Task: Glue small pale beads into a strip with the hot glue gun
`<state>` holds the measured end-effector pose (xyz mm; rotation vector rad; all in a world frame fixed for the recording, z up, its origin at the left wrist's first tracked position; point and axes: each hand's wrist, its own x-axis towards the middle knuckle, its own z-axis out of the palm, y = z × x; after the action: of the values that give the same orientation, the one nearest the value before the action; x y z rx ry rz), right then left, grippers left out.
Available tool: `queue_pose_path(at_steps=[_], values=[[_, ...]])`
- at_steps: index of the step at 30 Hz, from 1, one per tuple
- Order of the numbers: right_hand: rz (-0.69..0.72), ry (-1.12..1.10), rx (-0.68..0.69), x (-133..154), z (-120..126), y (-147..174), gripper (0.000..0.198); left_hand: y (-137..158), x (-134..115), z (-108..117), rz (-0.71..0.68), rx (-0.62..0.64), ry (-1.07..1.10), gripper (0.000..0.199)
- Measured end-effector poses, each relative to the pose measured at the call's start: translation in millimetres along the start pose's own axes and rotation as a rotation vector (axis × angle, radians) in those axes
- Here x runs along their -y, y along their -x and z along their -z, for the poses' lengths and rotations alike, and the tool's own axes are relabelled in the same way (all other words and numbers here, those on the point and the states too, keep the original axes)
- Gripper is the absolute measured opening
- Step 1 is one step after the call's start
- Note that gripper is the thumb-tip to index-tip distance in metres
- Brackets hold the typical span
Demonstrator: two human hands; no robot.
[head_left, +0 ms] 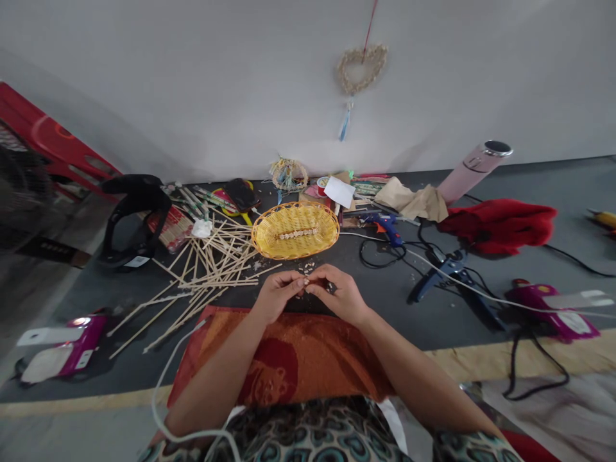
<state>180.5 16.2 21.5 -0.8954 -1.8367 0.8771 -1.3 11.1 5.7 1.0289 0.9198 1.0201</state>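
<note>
My left hand (276, 294) and my right hand (341, 292) meet in front of the basket, fingertips pinched together. Between them is a small pale piece (307, 281), too small to name and partly hidden by the fingers. Several similar loose bits (308, 265) lie on the dark table just beyond and under my hands. Behind them stands a yellow oval woven basket (269, 221) holding a narrow strip of small beige pieces (297, 235). An orange-red cloth (317, 346) is spread beneath my wrists.
Thin wooden sticks (212, 256) are heaped to the left. A blue glue gun (387, 226), dark blue pliers (437, 276), a red cloth (500, 224) and a pink flask (474, 170) are on the right. A heart-shaped ornament (362, 69) hangs on the wall. A white cable (443, 273) crosses the table.
</note>
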Motion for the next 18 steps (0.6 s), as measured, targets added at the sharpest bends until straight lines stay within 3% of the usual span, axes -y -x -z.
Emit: queue_pose_path(at_steps=[8, 18], values=[[0.061, 0.056, 0.007, -2.2, -1.2, 0.9, 0.009, 0.9, -1.4, 0.0, -0.013, -0.028, -0.017, 0.030], [0.110, 0.086, -0.011, -6.6, -5.0, 2.7, 0.011, 0.9, 1.4, -0.3, 0.022, -0.031, 0.067, 0.022]])
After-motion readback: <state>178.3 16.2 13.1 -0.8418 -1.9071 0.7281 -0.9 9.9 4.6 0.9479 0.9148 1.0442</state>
